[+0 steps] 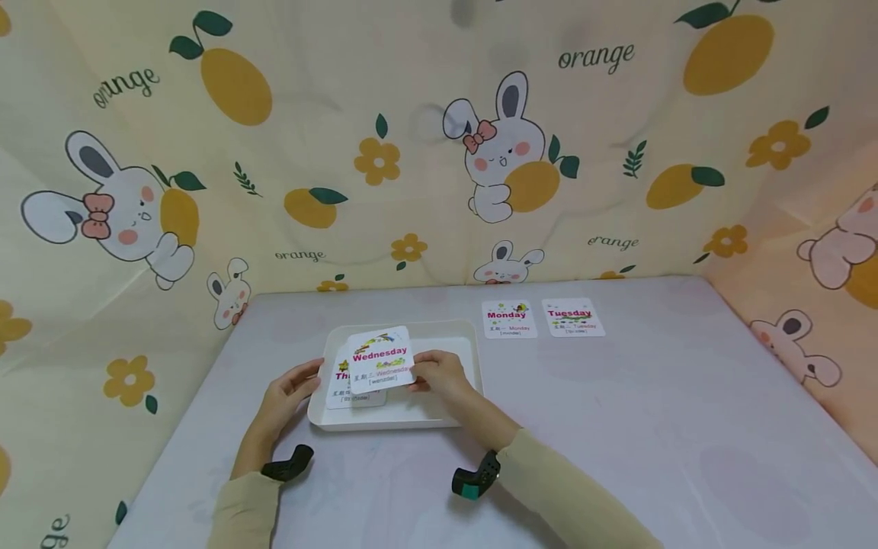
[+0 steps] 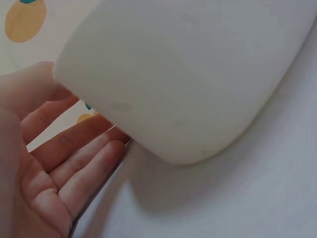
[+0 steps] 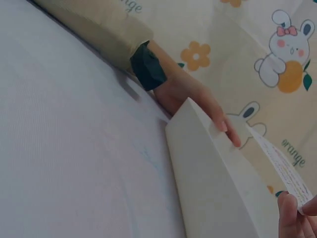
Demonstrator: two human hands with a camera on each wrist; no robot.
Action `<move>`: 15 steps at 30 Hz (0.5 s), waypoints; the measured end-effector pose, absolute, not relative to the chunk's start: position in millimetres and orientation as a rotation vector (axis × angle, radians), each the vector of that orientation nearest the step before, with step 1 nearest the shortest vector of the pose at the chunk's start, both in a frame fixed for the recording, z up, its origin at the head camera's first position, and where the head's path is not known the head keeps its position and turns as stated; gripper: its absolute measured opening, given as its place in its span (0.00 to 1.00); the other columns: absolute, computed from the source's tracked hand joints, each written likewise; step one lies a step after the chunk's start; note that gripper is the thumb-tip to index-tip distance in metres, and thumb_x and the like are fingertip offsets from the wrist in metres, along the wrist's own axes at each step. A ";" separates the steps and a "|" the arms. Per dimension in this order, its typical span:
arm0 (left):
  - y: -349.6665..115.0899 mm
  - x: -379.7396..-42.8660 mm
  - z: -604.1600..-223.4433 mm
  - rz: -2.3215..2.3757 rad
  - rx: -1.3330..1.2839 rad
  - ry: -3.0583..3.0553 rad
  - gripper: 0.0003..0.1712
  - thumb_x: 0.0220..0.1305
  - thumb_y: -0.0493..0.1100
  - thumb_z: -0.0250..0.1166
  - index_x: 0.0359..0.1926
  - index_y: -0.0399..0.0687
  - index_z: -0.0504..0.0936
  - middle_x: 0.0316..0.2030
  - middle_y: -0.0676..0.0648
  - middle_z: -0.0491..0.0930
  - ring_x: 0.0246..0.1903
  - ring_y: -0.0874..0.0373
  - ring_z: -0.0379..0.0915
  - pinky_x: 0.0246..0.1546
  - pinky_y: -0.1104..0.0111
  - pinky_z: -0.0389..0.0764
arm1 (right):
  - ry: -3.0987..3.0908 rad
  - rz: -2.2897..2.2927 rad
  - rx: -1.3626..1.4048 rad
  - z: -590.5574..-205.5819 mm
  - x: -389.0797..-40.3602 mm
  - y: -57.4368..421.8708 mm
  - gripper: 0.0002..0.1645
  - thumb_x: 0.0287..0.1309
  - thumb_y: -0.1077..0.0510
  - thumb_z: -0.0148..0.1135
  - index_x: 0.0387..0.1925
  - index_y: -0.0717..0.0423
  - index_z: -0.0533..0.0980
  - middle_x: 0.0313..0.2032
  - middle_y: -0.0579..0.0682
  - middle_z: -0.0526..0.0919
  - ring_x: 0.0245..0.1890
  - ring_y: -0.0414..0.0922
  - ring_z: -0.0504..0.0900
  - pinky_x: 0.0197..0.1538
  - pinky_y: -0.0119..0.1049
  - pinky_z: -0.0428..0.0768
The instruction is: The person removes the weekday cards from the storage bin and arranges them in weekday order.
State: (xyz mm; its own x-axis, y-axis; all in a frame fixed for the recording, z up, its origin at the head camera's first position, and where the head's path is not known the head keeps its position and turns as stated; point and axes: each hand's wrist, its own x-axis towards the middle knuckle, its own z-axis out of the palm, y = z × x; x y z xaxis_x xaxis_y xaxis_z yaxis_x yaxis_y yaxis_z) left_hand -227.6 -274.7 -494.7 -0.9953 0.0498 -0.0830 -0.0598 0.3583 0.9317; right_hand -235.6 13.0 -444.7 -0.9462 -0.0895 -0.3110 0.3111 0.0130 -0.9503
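My right hand (image 1: 442, 376) pinches the right edge of a Wednesday flashcard (image 1: 379, 353) between thumb and fingers, raised over a white tray (image 1: 428, 412). Edge-on, the same card (image 3: 285, 166) shows in the right wrist view. Beneath it lies a Thursday flashcard (image 1: 346, 398), partly covered, in the tray's left part. At the tray's left end, my left hand (image 1: 283, 400) holds the rim with thumb and fingertips. In the left wrist view, the tray's outer side (image 2: 183, 84) hides some of those fingertips.
Monday (image 1: 509, 329) and Tuesday (image 1: 574, 324) flashcards lie side by side on the pale table (image 1: 617, 442), to the right beyond the tray. A printed cloth (image 1: 411, 99) with rabbits and oranges hangs behind the table and along both sides.
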 end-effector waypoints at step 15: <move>-275.9 -228.2 -497.4 1.743 0.016 2.513 0.30 0.69 0.50 0.58 0.67 0.42 0.67 0.69 0.39 0.66 0.47 0.85 0.69 0.49 0.89 0.72 | 1.935 -2.043 0.187 -424.5 -235.9 43.9 0.20 0.51 0.73 0.57 0.49 0.72 0.73 0.35 0.57 0.83 0.23 0.39 0.80 0.31 0.25 0.83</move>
State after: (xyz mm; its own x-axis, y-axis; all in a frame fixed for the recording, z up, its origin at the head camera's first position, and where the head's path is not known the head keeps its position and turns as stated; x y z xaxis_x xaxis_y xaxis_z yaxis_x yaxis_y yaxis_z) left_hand -228.2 -275.9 -497.4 -0.9965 0.0555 -0.0622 -0.0388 0.3514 0.9354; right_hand -235.9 43.9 -424.5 -0.9401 -0.1403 -0.3107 0.3179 -0.0315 -0.9476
